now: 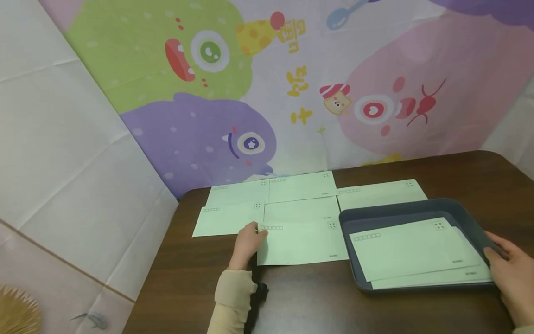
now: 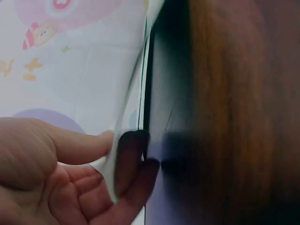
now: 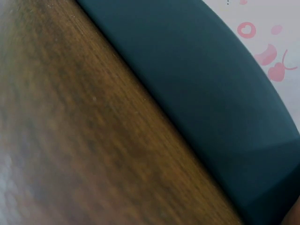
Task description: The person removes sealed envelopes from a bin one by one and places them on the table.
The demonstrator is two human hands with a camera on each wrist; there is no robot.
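While our left hand [image 1: 247,245] pinches the pale green paper envelope [image 1: 301,242], our right hand [image 1: 514,273] grips the dark grey plastic tray [image 1: 400,209].
That envelope lies nearest us on the brown wooden table [image 1: 187,278], just left of the tray, with more envelopes beyond.

L hand [image 1: 247,243]: your arm extended fwd, thumb and fingers [image 2: 126,187] pinching. R hand [image 1: 514,273]: at right, fingers curled, gripping, wrist low.
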